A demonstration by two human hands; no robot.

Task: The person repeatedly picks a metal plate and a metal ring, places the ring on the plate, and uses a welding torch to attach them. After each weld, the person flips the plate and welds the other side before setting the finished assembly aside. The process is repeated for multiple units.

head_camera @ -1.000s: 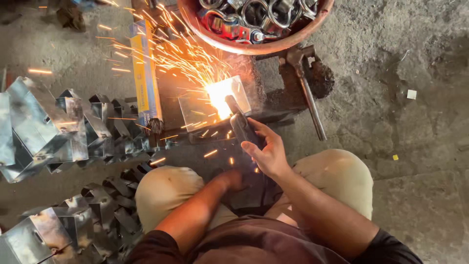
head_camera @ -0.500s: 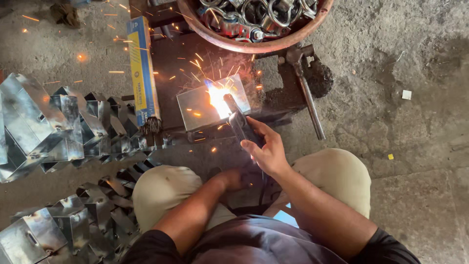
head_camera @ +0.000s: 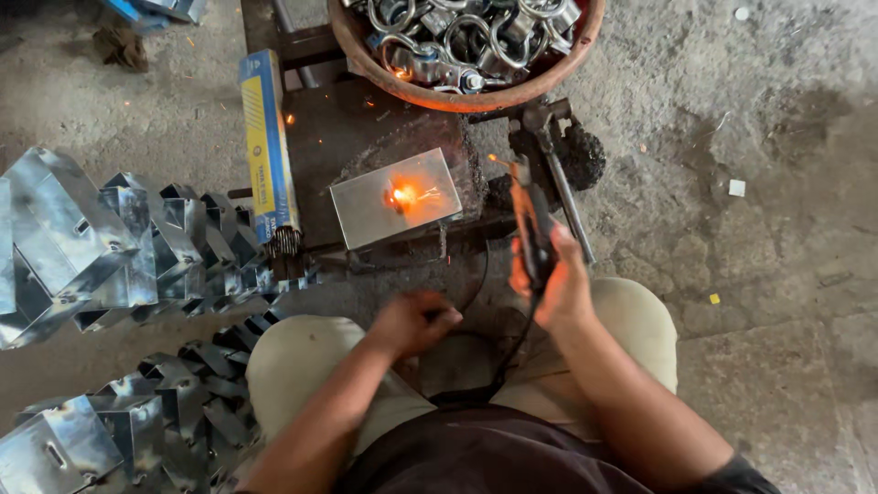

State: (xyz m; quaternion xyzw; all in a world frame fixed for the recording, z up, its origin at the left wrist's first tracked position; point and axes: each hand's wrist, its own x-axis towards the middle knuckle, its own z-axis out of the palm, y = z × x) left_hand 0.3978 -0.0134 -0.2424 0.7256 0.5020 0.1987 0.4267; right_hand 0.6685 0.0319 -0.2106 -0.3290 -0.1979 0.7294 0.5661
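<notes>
My right hand (head_camera: 560,285) grips a dark welding electrode holder (head_camera: 530,215), lifted to the right of a small shiny metal plate (head_camera: 395,197). The short electrode tip glows at the holder's top end. A fresh orange-hot weld spot glows in the middle of the plate, which lies on a dark steel work block (head_camera: 366,137). My left hand (head_camera: 412,322) hovers low between my knees, fingers curled, and nothing shows in it. A black cable runs from the holder down to my lap.
A rusty bowl (head_camera: 366,64) full of metal rings and clamps stands behind the block. A blue and yellow box of welding rods (head_camera: 265,146) lies on the left. Stacks of folded shiny metal brackets (head_camera: 110,247) crowd the floor at left. A hammer (head_camera: 558,174) lies on the right.
The arc has stopped and the sparks are gone; only a glowing spot stays on the plate. My right hand has pulled the holder off the plate to the right.
</notes>
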